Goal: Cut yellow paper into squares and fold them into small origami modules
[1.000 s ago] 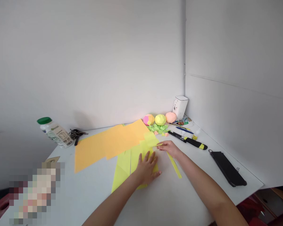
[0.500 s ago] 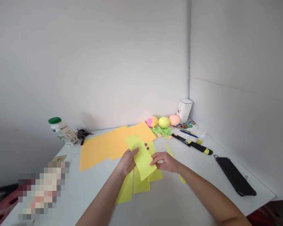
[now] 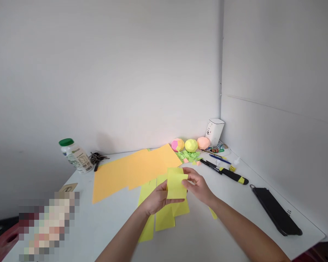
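Observation:
A yellow piece of paper (image 3: 176, 185), bent over on itself, is held up between both hands above the table. My left hand (image 3: 156, 199) grips its left and lower side, with fingers behind the sheet. At its upper right edge, my right hand (image 3: 197, 185) pinches the paper between thumb and fingers. Below the hands lie several yellow paper strips (image 3: 165, 219) on the white table. A thin yellow strip (image 3: 213, 213) shows partly from under my right wrist. Orange sheets (image 3: 112, 182) lie flat behind and to the left.
Three faceted paper balls (image 3: 191, 145) sit by the wall, with small green paper pieces (image 3: 190, 156) before them. To the right are a black-and-yellow cutter (image 3: 234, 176), pens (image 3: 211, 166) and a black case (image 3: 276, 211). A green-capped bottle (image 3: 76, 156) stands left beside keys (image 3: 97, 158).
The yellow paper was one long sheet held at a slant; now it is folded over and more upright. My right hand has moved up to its top right edge.

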### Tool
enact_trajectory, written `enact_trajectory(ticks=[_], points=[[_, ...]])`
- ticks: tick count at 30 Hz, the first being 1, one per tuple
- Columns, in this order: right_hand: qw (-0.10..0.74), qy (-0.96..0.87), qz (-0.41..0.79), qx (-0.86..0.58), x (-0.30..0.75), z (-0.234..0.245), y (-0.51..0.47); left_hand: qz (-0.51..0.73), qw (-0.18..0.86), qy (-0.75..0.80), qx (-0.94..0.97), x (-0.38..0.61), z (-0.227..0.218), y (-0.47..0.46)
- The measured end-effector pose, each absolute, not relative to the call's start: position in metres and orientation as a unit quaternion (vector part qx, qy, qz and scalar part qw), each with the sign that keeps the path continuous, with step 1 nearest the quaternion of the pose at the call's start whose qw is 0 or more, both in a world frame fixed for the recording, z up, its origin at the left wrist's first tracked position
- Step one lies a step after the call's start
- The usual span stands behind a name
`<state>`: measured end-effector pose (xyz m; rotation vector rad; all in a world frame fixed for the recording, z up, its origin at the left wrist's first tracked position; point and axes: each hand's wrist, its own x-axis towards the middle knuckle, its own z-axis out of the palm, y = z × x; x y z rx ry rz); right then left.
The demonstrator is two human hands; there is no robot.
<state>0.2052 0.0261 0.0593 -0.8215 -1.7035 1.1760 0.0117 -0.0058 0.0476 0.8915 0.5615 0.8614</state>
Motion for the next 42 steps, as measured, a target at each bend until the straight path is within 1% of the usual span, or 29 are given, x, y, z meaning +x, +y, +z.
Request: enact_trajectory(ticks=[3, 6, 11, 15, 17, 21, 30, 33, 37, 42], points=[[0.442, -0.59, 0.575, -0.355, 0.203, 0.062, 0.024, 0.375, 0.796, 0.235, 0.414, 0.019, 0.051, -0.012], [0.464, -0.533, 0.603, -0.37, 0.202, 0.062, 0.024, 0.384, 0.798, 0.23, 0.403, 0.023, 0.053, -0.014], [0.514, -0.531, 0.57, -0.36, 0.203, 0.061, 0.026, 0.404, 0.798, 0.214, 0.393, 0.024, 0.057, -0.016], [0.525, -0.567, 0.528, -0.352, 0.205, 0.058, 0.027, 0.412, 0.71, 0.313, 0.477, 0.026, 0.059, -0.018], [0.532, -0.576, 0.51, -0.354, 0.205, 0.057, 0.027, 0.403, 0.686, 0.344, 0.499, 0.028, 0.058, -0.018], [0.539, -0.569, 0.513, -0.35, 0.205, 0.06, 0.026, 0.391, 0.682, 0.37, 0.495, 0.03, 0.054, -0.019], [0.518, -0.56, 0.54, -0.356, 0.205, 0.064, 0.024, 0.364, 0.672, 0.383, 0.519, 0.028, 0.059, -0.02], [0.527, -0.555, 0.534, -0.36, 0.204, 0.065, 0.024, 0.343, 0.671, 0.404, 0.518, 0.029, 0.058, -0.019], [0.542, -0.55, 0.525, -0.358, 0.203, 0.064, 0.024, 0.32, 0.644, 0.441, 0.537, 0.029, 0.052, -0.017], [0.539, -0.552, 0.525, -0.36, 0.204, 0.063, 0.026, 0.325, 0.634, 0.432, 0.554, 0.027, 0.049, -0.016]])
